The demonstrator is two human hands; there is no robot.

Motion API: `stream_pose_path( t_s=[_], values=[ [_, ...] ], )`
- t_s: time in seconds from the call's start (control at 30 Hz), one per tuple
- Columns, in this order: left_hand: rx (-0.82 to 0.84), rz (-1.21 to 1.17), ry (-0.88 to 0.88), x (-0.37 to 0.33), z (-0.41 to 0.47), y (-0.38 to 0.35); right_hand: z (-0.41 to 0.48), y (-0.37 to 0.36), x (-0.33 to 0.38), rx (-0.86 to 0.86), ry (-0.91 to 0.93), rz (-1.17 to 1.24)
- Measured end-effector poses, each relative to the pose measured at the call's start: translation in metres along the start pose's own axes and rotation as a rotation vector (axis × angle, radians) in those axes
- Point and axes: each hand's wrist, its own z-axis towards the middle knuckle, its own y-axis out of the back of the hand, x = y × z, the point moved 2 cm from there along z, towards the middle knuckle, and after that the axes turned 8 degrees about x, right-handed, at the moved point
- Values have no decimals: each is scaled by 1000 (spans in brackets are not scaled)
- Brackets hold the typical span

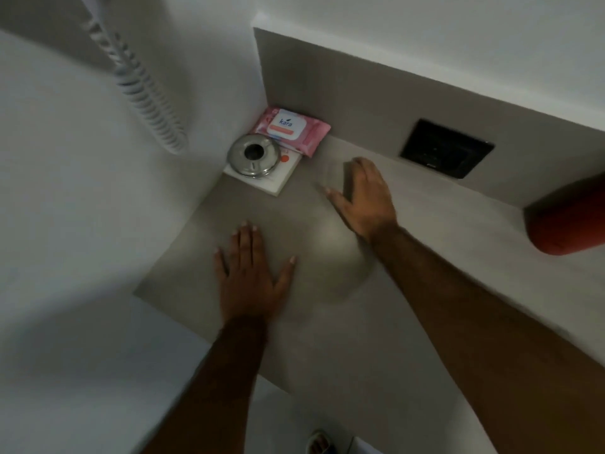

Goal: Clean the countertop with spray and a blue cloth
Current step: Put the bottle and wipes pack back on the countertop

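The grey countertop [425,257] runs from a corner at the left toward the right. My left hand [252,276] lies flat on it near its front edge, palm down, fingers spread, holding nothing. My right hand [363,194] rests farther back on the counter, fingers slightly curled and apart, also with nothing in it. No spray bottle and no blue cloth appear in this view.
In the corner lie a pink wipes pack [291,129] and a round steel ashtray [254,158] on a white box [278,181]. A black wall socket [447,148] sits in the backsplash. A red object [569,221] stands at the right. A coiled white cord [144,90] hangs at the left.
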Motion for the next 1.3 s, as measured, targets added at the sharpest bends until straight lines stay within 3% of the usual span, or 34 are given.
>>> stream_pose_path(
  t_s=[0.2,0.43,0.8,0.97,1.3],
  values=[
    [6,6,-10,3,1,-2,82,14,74,-8,170,-42],
    [20,-4,2,2,7,1,115,2,81,150,216,-215],
    [14,23,3,-1,9,-1,-17,28,-21,-58,27,-212],
    [21,15,13,-4,7,5,-66,42,-73,-111,-155,-210],
    [14,0,0,-4,5,10,-98,66,-132,-256,-263,-216]
  ],
)
